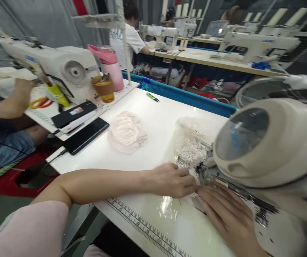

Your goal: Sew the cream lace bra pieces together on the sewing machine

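Observation:
Pale, thin lace-like fabric [192, 151] lies bunched at the working end of a white sewing machine [273, 142], its near edge running under my hands. My left hand [173, 180] is closed, fingers curled down on the fabric's near edge. Beside it, my right hand [227, 214] lies with fingers stretched out, their tips at the same edge and close to my left fingers. The strip of fabric between the hands is mostly covered. A second pale fabric piece [128, 132] rests crumpled on the white table [156, 150], left of the machine.
Green thread snips [152, 96] lie near the table's far edge. A black phone [86, 135] with a cable sits at the left. Beyond it are an amber cup [103, 89], a pink bottle [112, 69] and another sewing machine [62, 67], where a co-worker's hand [19, 100] is.

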`<action>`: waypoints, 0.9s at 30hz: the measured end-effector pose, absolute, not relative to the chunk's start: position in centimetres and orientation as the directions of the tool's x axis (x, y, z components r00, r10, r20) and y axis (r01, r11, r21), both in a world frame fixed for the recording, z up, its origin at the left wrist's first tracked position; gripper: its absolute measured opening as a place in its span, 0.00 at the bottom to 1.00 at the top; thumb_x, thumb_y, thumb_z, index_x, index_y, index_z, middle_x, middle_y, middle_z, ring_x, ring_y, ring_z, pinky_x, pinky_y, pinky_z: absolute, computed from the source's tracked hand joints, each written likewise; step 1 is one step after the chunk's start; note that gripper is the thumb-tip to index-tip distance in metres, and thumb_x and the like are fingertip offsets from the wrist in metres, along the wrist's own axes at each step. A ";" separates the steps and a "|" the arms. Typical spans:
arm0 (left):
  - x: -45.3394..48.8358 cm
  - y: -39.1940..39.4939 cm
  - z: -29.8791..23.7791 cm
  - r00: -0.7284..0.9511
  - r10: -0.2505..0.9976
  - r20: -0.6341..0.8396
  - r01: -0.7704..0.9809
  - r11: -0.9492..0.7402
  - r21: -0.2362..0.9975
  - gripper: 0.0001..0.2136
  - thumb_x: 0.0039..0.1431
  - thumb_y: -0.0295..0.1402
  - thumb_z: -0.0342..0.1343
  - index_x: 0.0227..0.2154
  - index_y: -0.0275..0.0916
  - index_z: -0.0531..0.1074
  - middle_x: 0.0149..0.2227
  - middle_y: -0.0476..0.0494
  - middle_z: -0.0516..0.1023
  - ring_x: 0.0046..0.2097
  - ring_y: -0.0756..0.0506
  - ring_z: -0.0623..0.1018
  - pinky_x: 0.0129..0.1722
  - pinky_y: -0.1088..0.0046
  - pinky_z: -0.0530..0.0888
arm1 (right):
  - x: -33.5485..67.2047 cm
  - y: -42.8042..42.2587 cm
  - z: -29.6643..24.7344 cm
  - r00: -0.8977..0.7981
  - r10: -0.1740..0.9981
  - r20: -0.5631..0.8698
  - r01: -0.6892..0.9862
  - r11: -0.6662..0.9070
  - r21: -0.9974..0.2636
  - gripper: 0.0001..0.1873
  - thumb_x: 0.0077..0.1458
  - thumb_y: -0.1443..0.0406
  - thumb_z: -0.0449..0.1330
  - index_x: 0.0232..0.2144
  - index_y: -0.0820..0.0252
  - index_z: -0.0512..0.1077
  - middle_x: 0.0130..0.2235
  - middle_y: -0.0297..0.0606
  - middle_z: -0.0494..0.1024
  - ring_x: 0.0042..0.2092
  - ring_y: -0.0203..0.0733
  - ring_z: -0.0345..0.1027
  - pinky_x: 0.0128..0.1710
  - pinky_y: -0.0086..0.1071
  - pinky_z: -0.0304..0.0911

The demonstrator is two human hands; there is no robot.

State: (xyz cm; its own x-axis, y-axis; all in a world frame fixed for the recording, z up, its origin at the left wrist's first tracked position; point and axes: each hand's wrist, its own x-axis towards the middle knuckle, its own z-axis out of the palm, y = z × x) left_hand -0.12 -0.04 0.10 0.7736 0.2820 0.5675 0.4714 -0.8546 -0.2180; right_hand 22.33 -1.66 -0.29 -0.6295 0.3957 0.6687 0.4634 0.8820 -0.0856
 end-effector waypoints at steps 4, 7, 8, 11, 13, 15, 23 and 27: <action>0.0 -0.3 0.2 0.773 0.266 0.576 0.462 -0.858 -0.223 0.07 0.63 0.22 0.52 0.29 0.35 0.71 0.28 0.49 0.72 0.29 0.51 0.69 0.22 0.74 0.60 | 21.9 -2.4 0.0 -0.651 0.480 0.588 0.550 0.832 -0.071 0.11 0.56 0.74 0.61 0.42 0.60 0.73 0.43 0.37 0.81 0.46 0.38 0.75 0.52 0.31 0.67; 0.0 -0.3 0.0 0.785 0.266 0.559 0.450 -0.866 -0.220 0.07 0.61 0.21 0.54 0.29 0.35 0.71 0.28 0.50 0.73 0.29 0.50 0.69 0.23 0.73 0.62 | 22.1 -2.7 -0.3 -0.622 0.595 0.509 0.653 0.753 -0.082 0.10 0.58 0.67 0.61 0.44 0.59 0.73 0.45 0.37 0.81 0.45 0.38 0.75 0.48 0.31 0.67; 0.0 -0.2 -0.1 0.787 0.263 0.558 0.446 -0.868 -0.220 0.06 0.61 0.21 0.54 0.29 0.35 0.71 0.28 0.50 0.74 0.29 0.50 0.69 0.23 0.73 0.62 | 22.2 -2.8 -0.4 -0.624 0.610 0.488 0.663 0.744 -0.083 0.09 0.59 0.67 0.61 0.43 0.58 0.73 0.44 0.35 0.81 0.45 0.38 0.74 0.47 0.31 0.67; 0.1 -0.2 -0.2 0.788 0.263 0.557 0.441 -0.872 -0.211 0.06 0.62 0.22 0.53 0.30 0.35 0.72 0.28 0.49 0.74 0.29 0.49 0.69 0.23 0.71 0.62 | 22.3 -2.8 -0.4 -0.648 0.589 0.483 0.637 0.767 -0.081 0.06 0.59 0.70 0.59 0.39 0.57 0.73 0.41 0.31 0.81 0.44 0.36 0.74 0.43 0.30 0.66; 0.2 -0.3 -0.1 0.785 0.278 0.553 0.442 -0.877 -0.187 0.07 0.63 0.22 0.52 0.30 0.35 0.71 0.28 0.48 0.74 0.29 0.48 0.69 0.24 0.71 0.62 | 22.2 -3.0 -0.1 -0.648 0.572 0.503 0.619 0.780 -0.090 0.07 0.59 0.72 0.58 0.38 0.58 0.73 0.40 0.31 0.81 0.42 0.36 0.74 0.41 0.29 0.67; 0.3 -0.5 -0.1 0.770 0.298 0.564 0.451 -0.880 -0.150 0.08 0.64 0.22 0.50 0.30 0.34 0.71 0.28 0.47 0.73 0.29 0.48 0.69 0.24 0.70 0.62 | 22.0 -3.1 0.2 -0.633 0.572 0.522 0.623 0.776 -0.096 0.08 0.59 0.72 0.57 0.39 0.58 0.74 0.40 0.32 0.81 0.41 0.35 0.74 0.41 0.28 0.68; 1.1 -0.1 -0.4 0.664 0.328 0.672 0.461 -0.887 -0.022 0.13 0.65 0.21 0.41 0.32 0.34 0.70 0.25 0.47 0.69 0.26 0.47 0.67 0.25 0.68 0.61 | 22.0 -3.4 0.6 -0.631 0.532 0.565 0.692 0.714 0.101 0.10 0.61 0.70 0.55 0.40 0.56 0.75 0.38 0.35 0.81 0.36 0.33 0.73 0.40 0.26 0.68; 1.6 0.0 0.1 0.625 0.308 0.717 0.460 -0.888 -0.020 0.14 0.64 0.19 0.40 0.31 0.34 0.70 0.24 0.47 0.69 0.26 0.47 0.67 0.28 0.68 0.63 | 22.1 -3.6 0.5 -0.678 0.515 0.525 0.688 0.696 0.205 0.08 0.57 0.68 0.59 0.39 0.54 0.75 0.38 0.31 0.81 0.38 0.34 0.73 0.35 0.27 0.68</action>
State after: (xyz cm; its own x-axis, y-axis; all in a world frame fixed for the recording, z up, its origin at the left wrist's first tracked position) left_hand 1.60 0.03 0.09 0.6250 0.3082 0.7172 0.4603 -0.8876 -0.0197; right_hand 22.13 -3.56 0.45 -0.6778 0.5150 0.5248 0.6878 0.6964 0.2049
